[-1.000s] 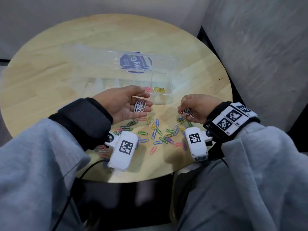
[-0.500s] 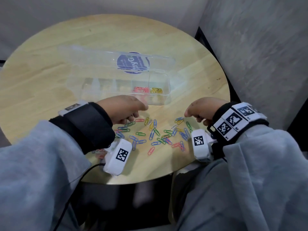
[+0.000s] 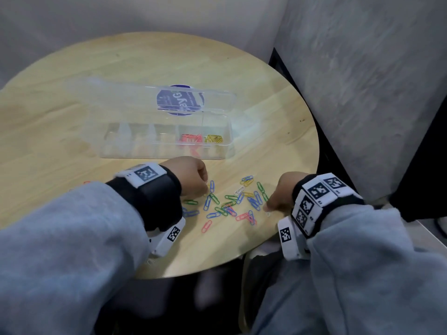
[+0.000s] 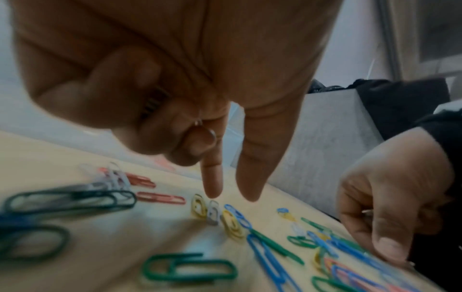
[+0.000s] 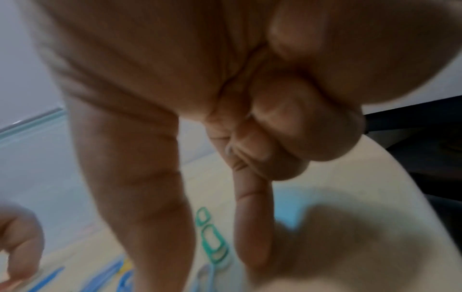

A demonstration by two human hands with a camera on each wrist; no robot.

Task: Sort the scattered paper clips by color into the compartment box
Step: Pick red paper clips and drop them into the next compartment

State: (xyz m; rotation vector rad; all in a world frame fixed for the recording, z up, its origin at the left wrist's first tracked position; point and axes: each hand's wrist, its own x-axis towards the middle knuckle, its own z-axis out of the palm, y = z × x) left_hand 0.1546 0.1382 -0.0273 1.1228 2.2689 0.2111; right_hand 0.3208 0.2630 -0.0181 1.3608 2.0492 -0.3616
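Observation:
Coloured paper clips (image 3: 229, 201) lie scattered on the round wooden table (image 3: 72, 93) between my hands. Behind them stands the clear compartment box (image 3: 121, 151) with its lid (image 3: 135, 97) open; pink clips (image 3: 191, 138) and yellow clips (image 3: 214, 139) fill its two rightmost compartments. My left hand (image 3: 205, 189) is palm down, its curled fingers gripping white clips (image 4: 153, 101), while index and thumb point down just above a white clip (image 4: 213, 213). My right hand (image 3: 268, 206) has thumb and index on the table at a white clip (image 3: 267, 213); its other fingers are curled round wire clips (image 4: 366, 211).
A few pink clips (image 3: 86, 182) lie left of my left sleeve. The table's front edge (image 3: 217, 264) is close under both wrists. A grey wall (image 3: 362, 93) rises at the right, with a dark gap beside the table.
My left hand turned from palm up, showing white clips, to palm down. Both hands dropped onto the scattered pile, the right towards the front right edge.

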